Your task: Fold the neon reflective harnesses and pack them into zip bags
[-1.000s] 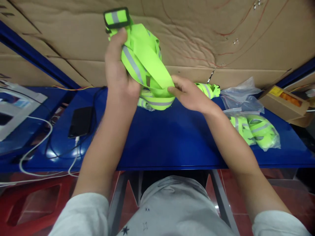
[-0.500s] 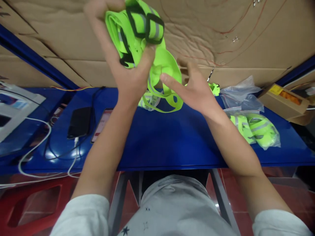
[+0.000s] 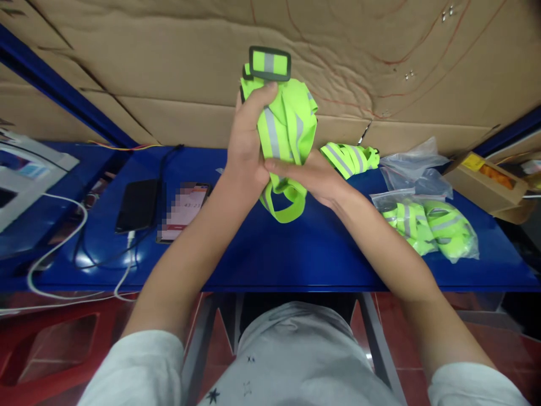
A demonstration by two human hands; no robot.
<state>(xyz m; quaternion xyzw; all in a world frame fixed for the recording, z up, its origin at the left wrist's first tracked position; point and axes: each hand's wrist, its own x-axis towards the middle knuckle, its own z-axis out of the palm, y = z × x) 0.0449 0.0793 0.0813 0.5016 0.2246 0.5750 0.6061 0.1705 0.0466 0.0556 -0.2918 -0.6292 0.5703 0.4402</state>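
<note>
A bundled neon-yellow reflective strap (image 3: 274,132) with grey stripes is held up above the blue table. My left hand (image 3: 249,132) grips its left side, thumb pressed just below a black buckle (image 3: 269,64) at the top. Around the lower right of the bundle is my right hand (image 3: 315,175), closed, with its thumb across the front and its fingers mostly hidden behind. A loop of strap hangs below both hands. Another folded reflective strap (image 3: 350,158) lies on the table to the right, near the cardboard backing.
Bagged reflective straps (image 3: 426,225) and clear plastic bags (image 3: 416,169) lie at the right, beside an open cardboard box (image 3: 490,183). On the left of the blue table (image 3: 296,254) are a black phone (image 3: 137,206) on a white cable and a second phone (image 3: 183,211) with a lit screen.
The strap bundle has come down and turned, its loose strap gathered in tighter. My right hand has closed onto its lower part; my left hand has shifted right with it.
</note>
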